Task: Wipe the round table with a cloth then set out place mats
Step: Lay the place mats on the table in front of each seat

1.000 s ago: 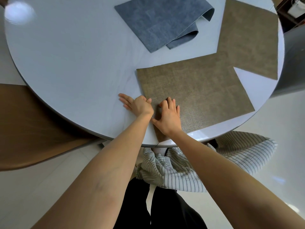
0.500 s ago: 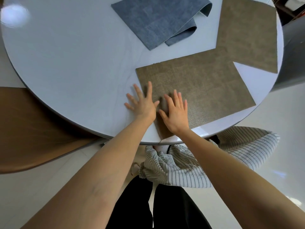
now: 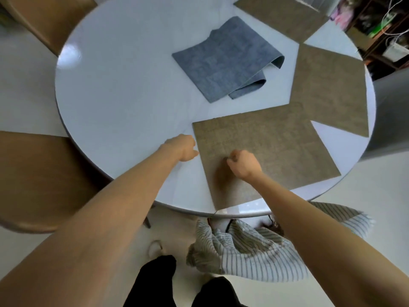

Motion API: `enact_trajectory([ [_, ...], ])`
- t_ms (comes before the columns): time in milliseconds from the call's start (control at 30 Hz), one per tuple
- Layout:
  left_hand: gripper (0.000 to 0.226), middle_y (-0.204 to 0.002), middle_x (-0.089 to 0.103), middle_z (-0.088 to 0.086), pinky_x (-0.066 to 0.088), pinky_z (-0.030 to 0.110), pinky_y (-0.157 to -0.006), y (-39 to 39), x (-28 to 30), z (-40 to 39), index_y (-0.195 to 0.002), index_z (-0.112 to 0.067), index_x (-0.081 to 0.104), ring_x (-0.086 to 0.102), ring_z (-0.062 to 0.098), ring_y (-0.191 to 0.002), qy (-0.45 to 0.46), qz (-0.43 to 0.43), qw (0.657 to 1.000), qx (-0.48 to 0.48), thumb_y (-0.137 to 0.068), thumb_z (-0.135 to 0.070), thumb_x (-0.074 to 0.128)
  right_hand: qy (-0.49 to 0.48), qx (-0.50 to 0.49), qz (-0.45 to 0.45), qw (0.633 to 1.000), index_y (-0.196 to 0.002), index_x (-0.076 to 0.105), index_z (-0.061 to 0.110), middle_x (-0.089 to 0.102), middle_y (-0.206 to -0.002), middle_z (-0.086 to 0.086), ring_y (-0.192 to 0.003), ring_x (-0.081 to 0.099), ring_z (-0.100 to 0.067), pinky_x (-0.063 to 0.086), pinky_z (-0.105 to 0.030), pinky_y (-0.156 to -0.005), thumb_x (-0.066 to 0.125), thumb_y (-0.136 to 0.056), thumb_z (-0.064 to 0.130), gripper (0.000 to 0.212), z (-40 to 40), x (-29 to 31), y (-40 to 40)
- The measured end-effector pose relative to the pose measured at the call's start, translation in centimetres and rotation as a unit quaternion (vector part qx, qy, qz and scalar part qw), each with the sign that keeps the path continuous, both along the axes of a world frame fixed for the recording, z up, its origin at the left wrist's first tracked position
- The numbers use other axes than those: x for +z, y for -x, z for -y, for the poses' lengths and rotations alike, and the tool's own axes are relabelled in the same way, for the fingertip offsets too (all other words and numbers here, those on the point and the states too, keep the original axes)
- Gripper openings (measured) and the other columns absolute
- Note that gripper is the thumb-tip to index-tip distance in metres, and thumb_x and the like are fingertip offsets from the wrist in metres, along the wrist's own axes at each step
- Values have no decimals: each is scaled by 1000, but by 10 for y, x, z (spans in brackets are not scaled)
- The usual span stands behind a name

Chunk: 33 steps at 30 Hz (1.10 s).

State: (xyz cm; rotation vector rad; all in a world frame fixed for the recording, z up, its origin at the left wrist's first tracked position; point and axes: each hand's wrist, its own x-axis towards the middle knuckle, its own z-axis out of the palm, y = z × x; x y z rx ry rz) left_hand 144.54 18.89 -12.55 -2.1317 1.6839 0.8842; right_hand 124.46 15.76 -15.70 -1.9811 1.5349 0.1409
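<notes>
We judge the mat [image 3: 276, 149] thin, limp and light, best lifted by an edge. Left hand [image 3: 180, 147] and right hand [image 3: 244, 166] show curled fingers; we cannot tell what they grip.

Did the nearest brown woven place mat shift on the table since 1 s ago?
No. The nearest brown woven place mat still overhangs the round white table rim by one corner.

both forearms are bare, no sleeves showing. a striped white-and-grey shirt [image 3: 250, 251] hangs at the waist. black trousers [image 3: 155, 282] cover the legs.
</notes>
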Motion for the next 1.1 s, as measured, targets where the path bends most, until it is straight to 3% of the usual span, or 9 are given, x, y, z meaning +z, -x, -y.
enact_trajectory([
  [267,47,-140,48,4,41,38,-102,-73,42,36,-140,-23,45,45,26,-128,66,4,997,-49,-97,-41,47,56,-105,43,992,-93,63,4,61,-91,-12,-88,59,-32,45,-32,-69,46,-92,14,20,57,46,-68],
  [400,46,-139,49,4,42,37,-102,-108,59,58,-139,-22,47,47,25,-126,80,-15,993,-91,-97,-40,48,71,-163,77,981,-132,51,7,60,-123,-12,-110,58,-31,48,-37,-90,49,-94,19,39,80,56,-106],
  [533,44,-136,53,6,43,39,-102,-132,66,95,-136,-18,51,51,26,-122,98,-61,989,-88,-96,-36,51,95,-222,112,964,-131,52,6,61,-124,-12,-110,58,-27,47,-34,-90,50,-94,17,39,97,64,-113],
  [733,47,-143,46,9,39,35,-105,-106,57,170,-138,-9,47,44,26,-130,135,-129,978,-92,-96,-29,53,106,-356,165,914,-135,43,5,61,-114,-10,-101,57,-28,46,-34,-83,48,-94,16,42,168,64,-89],
  [800,54,-148,38,13,33,37,-110,-88,47,192,-143,-8,39,35,28,-137,141,-132,978,-80,-96,-30,53,96,-396,190,893,-134,41,5,59,-118,-8,-96,54,-25,44,-32,-78,48,-96,19,41,195,56,-84],
  [933,90,-160,-13,13,6,52,-118,-40,16,259,-154,-23,-2,-13,39,-145,119,-77,989,-46,-91,-52,55,88,-412,242,874,-142,31,3,50,-133,-9,-110,54,-27,39,-28,-81,55,-94,31,61,285,41,-72],
  [1033,107,-157,-26,8,1,62,-115,-16,-14,297,-152,-28,-15,-22,39,-143,97,-55,992,-63,-83,-62,59,72,-413,268,867,-133,40,9,54,-126,-8,-109,56,-24,46,-35,-91,68,-81,45,69,334,18,-72],
  [1100,113,-156,-29,4,4,66,-112,-7,-34,309,-151,-30,-17,-23,39,-142,73,-54,993,-68,-79,-61,64,88,-387,229,889,-126,46,8,53,-122,-6,-119,48,-29,40,-43,-102,73,-74,48,71,347,-12,-73],
])
